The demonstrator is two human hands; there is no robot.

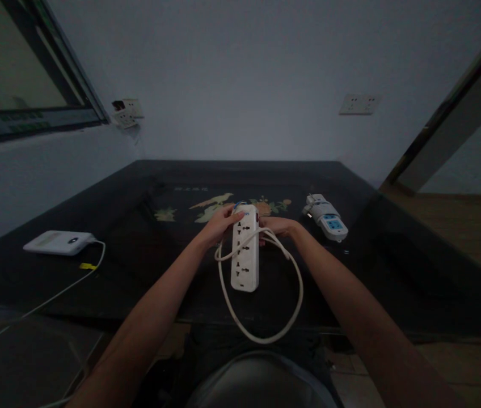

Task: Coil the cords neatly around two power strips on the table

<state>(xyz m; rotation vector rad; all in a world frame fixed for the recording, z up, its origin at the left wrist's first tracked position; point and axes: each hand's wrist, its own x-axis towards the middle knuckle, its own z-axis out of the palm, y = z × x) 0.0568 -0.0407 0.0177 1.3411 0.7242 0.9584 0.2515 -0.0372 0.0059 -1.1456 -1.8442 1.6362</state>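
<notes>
One strip (244, 258) is being held over the surface (138, 277), about midway between its left and right edges. The left hand (221, 222) is pinching the strip's far end, thumb on top, other fingers partly hidden. The right hand (279, 226) is curling beside it; what its hidden fingertips are doing, I cannot tell. The cord (302, 286) is looping across the strip. A second strip (327, 216) is lying toward the right edge, a device (58, 242) near the left edge.
</notes>
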